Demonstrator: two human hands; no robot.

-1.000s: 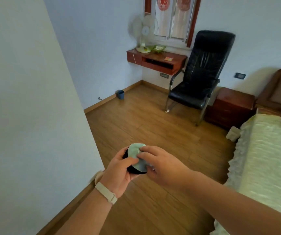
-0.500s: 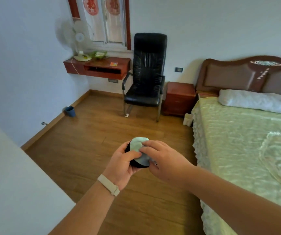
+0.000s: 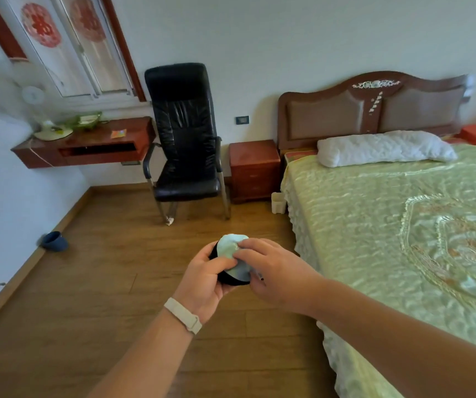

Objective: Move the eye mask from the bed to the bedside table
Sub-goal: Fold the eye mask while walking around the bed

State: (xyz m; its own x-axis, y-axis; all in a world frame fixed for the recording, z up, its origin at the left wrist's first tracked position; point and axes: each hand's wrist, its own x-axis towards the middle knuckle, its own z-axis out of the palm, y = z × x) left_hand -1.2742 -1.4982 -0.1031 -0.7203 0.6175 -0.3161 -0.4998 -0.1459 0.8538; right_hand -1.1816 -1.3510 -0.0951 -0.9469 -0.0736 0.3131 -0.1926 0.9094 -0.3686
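Together, two hands, left hand [image 3: 206, 280] and right hand [image 3: 274, 271], clasp one folded eye mask [image 3: 231, 248] above the wooden floor [image 3: 102, 282]. One bed [image 3: 389, 225] stands right; one bedside table [image 3: 254, 168] beside one black chair [image 3: 185, 139].

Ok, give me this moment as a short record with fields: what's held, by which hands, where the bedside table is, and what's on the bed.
held item: eye mask, pale green over black, bunched up
hands: left hand cups it from below; right hand pinches its top with the fingers
bedside table: between the black chair and the bed, top bare
on bed: white pillow
task state: mask off the bed, not yet on the table
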